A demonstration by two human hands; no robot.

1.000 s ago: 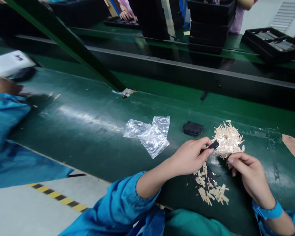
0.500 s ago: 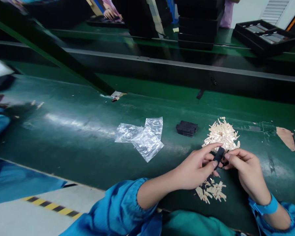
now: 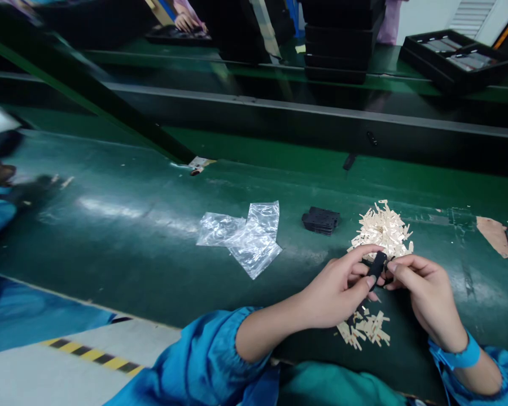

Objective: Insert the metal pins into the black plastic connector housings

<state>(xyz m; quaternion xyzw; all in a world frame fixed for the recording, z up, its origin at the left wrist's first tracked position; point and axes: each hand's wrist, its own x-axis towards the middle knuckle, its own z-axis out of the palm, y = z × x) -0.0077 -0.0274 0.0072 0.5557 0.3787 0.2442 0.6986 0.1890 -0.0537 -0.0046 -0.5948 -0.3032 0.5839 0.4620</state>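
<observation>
Left hand pinches slim black bar; probably light, stiff, bit slick, best held by long edges. Right hand: can't tell grip.

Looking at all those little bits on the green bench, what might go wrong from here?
The small black piece could slip, since the left hand appears to grip it only between thumb and fingers.

The right hand might knock the loose pale strips heaped close by and scatter them.

The stacked black parts might shift if the left hand bumped them.
</observation>
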